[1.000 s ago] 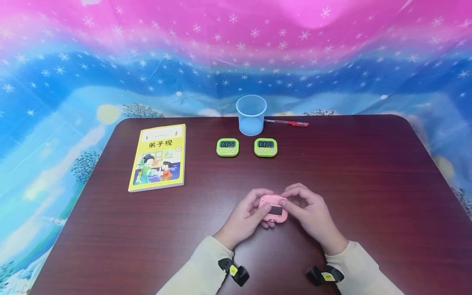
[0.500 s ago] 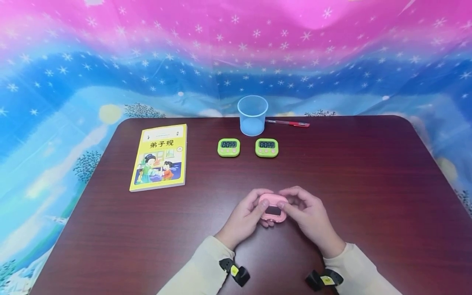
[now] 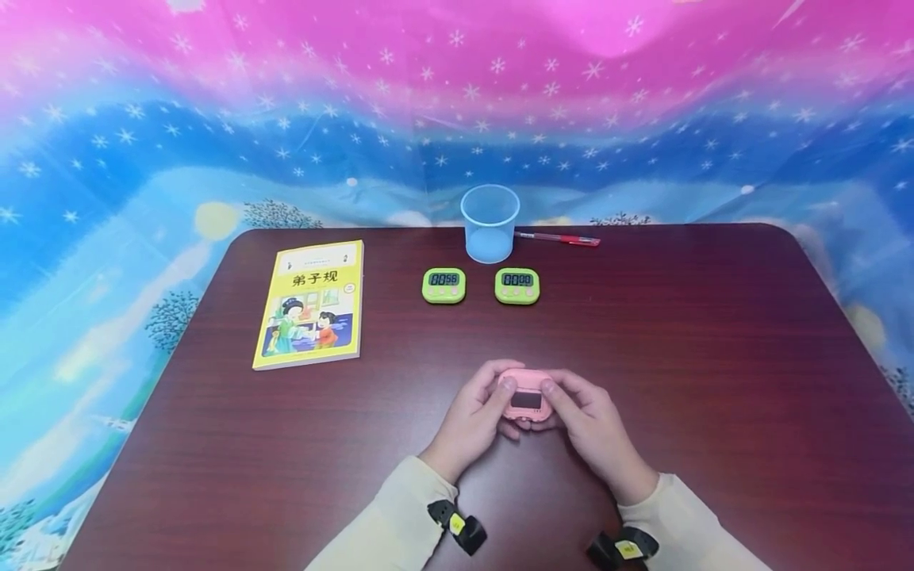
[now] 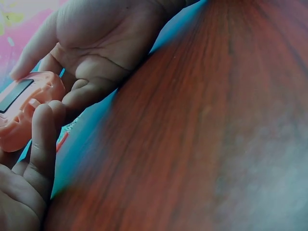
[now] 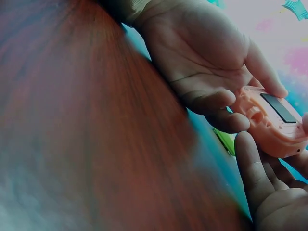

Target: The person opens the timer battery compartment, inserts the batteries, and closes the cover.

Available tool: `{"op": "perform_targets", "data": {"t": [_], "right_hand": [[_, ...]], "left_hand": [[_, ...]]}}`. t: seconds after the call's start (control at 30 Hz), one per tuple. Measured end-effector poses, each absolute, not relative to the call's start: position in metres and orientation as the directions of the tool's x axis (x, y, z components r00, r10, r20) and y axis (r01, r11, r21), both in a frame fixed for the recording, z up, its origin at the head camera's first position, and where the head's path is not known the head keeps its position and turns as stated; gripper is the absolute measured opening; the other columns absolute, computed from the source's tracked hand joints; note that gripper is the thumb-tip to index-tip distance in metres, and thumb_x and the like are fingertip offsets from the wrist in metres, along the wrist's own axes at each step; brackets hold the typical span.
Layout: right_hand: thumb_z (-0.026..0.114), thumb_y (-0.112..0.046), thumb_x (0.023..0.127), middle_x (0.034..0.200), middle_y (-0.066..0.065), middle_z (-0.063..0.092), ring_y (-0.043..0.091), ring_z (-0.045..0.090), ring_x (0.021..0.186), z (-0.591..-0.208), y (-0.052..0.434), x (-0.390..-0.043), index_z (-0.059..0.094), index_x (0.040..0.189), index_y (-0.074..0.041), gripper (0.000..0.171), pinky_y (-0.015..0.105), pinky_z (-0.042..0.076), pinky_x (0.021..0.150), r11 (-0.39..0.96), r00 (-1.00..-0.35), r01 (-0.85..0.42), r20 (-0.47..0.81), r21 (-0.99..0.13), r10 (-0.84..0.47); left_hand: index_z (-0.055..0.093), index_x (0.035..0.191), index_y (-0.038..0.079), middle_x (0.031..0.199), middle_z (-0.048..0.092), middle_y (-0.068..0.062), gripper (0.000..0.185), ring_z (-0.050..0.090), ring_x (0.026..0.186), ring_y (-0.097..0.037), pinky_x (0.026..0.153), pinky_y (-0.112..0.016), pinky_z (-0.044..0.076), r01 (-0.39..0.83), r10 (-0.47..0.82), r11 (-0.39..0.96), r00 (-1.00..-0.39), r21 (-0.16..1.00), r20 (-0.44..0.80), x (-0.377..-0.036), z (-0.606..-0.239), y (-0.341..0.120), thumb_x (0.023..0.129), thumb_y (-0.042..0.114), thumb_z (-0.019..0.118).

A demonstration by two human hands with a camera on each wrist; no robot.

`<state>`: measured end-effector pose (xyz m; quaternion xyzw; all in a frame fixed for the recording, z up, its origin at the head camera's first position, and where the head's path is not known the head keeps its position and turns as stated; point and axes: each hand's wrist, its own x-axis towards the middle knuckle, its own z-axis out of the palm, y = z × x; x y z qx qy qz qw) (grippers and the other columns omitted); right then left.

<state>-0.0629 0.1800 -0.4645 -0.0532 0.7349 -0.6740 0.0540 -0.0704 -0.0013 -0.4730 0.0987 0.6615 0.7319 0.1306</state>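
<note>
Both hands hold a pink timer over the near middle of the table, a dark rectangle on its upward face. My left hand grips its left side, thumb on top and fingers behind and below. The right hand grips the right side likewise, its thumb beside the dark rectangle. In the left wrist view the moulded edge of the pink timer shows between the fingers of both hands. The right wrist view shows this pink timer from its other end, fingertips meeting along its lower edge.
Two green timers lie side by side beyond the hands. Behind them stand a blue translucent cup and a red pen. A yellow book lies at the left of the dark wooden table; patterned cloth hangs behind.
My right fingers have shifted from the pink timer's upper edge around its right side. Both thumbs have moved slightly, and the timer sits a little farther forward. The left green timer's digits have changed.
</note>
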Motion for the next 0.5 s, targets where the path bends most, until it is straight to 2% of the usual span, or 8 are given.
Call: {"op": "perform_targets", "data": {"t": [0.1, 0.2, 0.33, 0.43, 0.5], "right_hand": [[0.055, -0.020, 0.105, 0.104, 0.017, 0.071, 0.014, 0.070, 0.083, -0.4656, 0.1809, -0.0634, 0.068, 0.119, 0.001, 0.028, 0.029, 0.061, 0.074, 0.171, -0.992, -0.030, 0.009, -0.985, -0.126], [0.058, -0.022, 0.104, 0.100, 0.009, 0.072, 0.013, 0.067, 0.080, -0.4678, 0.1818, -0.0639, 0.071, 0.118, -0.005, 0.025, 0.024, 0.058, 0.072, 0.237, -0.994, -0.054, 0.029, -0.970, -0.107], [0.059, -0.019, 0.103, 0.098, 0.010, 0.070, 0.015, 0.067, 0.072, -0.4699, 0.1828, -0.0641, 0.070, 0.117, -0.005, 0.023, 0.028, 0.059, 0.065, 0.212, -0.991, -0.072, 0.046, -0.975, -0.126], [0.060, -0.017, 0.102, 0.099, 0.010, 0.069, 0.014, 0.066, 0.077, -0.4715, 0.1837, -0.0651, 0.071, 0.114, -0.005, 0.021, 0.025, 0.057, 0.069, 0.200, -0.988, -0.097, 0.071, -0.975, -0.134], [0.060, -0.017, 0.102, 0.102, 0.008, 0.069, 0.013, 0.065, 0.086, -0.4722, 0.1843, -0.0655, 0.072, 0.113, -0.006, 0.020, 0.021, 0.054, 0.075, 0.207, -0.986, -0.119, 0.092, -0.971, -0.138]], "left_hand": [[0.055, 0.136, 0.010, 0.107, 0.068, -0.022, 0.033, 0.067, 0.064, -0.031, 0.055, -0.044, 0.061, -0.065, 0.319, -0.086, -0.947, 0.994, -0.034, -0.0705, -0.4728, -0.0007, 0.109, 0.025, 0.046], [0.054, 0.136, 0.009, 0.105, 0.068, -0.021, 0.033, 0.068, 0.067, -0.033, 0.056, -0.043, 0.062, -0.072, 0.326, -0.088, -0.945, 0.994, -0.040, -0.0708, -0.4728, -0.0010, 0.109, 0.024, 0.045], [0.054, 0.137, 0.008, 0.109, 0.067, -0.020, 0.033, 0.069, 0.070, -0.027, 0.062, -0.041, 0.063, -0.091, 0.345, -0.097, -0.937, 0.991, -0.053, -0.0710, -0.4711, -0.0025, 0.109, 0.022, 0.045], [0.053, 0.138, 0.005, 0.116, 0.065, -0.018, 0.034, 0.070, 0.074, -0.024, 0.068, -0.040, 0.063, -0.102, 0.367, -0.106, -0.928, 0.989, -0.057, -0.0710, -0.4697, -0.0039, 0.109, 0.021, 0.045], [0.052, 0.138, 0.003, 0.119, 0.064, -0.018, 0.035, 0.072, 0.077, -0.026, 0.071, -0.039, 0.063, -0.105, 0.383, -0.115, -0.922, 0.988, -0.053, -0.0710, -0.4693, -0.0046, 0.109, 0.020, 0.044]]}}
